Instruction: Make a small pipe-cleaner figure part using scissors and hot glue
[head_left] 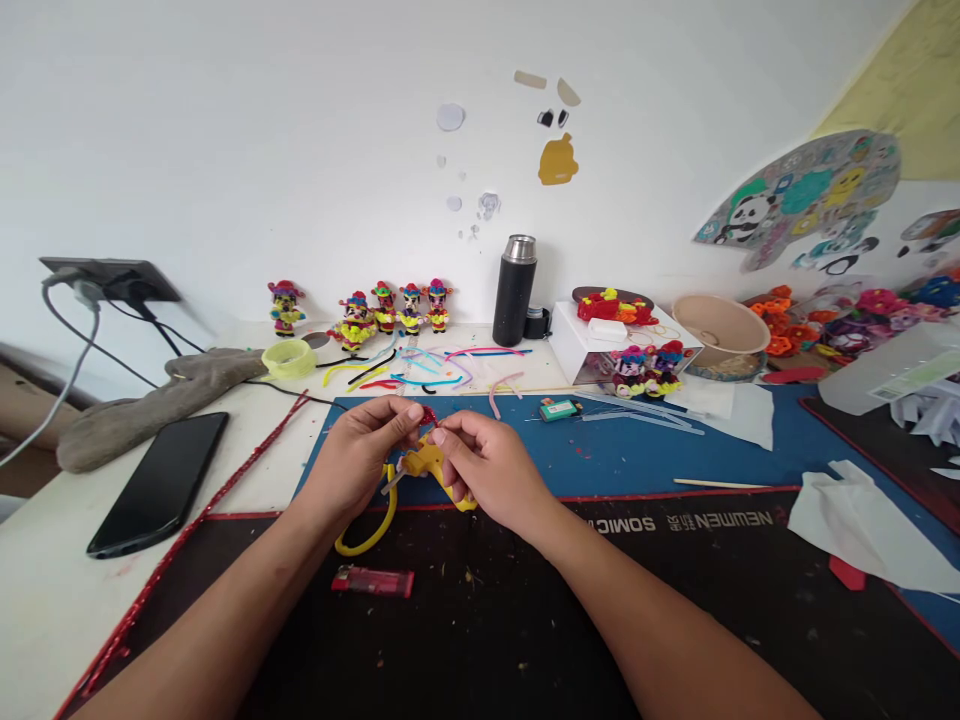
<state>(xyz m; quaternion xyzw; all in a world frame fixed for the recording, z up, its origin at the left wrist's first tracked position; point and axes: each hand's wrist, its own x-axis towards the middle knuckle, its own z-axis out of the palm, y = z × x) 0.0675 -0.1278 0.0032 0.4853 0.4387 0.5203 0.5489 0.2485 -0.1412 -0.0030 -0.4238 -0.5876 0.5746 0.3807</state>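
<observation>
Between the fingertips of both hands is a short piece of red tinsel pipe cleaner (pixel 429 416). My left hand (pixel 379 440) pinches its left side, thumb against forefinger. On the other side, my right hand (pixel 484 460) has its fingers curled closed around the piece, hiding part of it. Just below the hands lies a yellow tool (pixel 427 460) that looks like a hot glue gun, partly covered by the right hand. A curved yellow strip (pixel 367 545) rests left of it. Nearer to me, a red lighter (pixel 373 581) lies on the black mat (pixel 480 650).
Long red tinsel stems (pixel 217 495) and a phone (pixel 161 485) lie left. Several small pipe-cleaner figures (pixel 356 320) stand along the wall, with loose coloured stems before them. A black thermos (pixel 514 295), white box (pixel 574 345) and bowl (pixel 720 322) stand at the back.
</observation>
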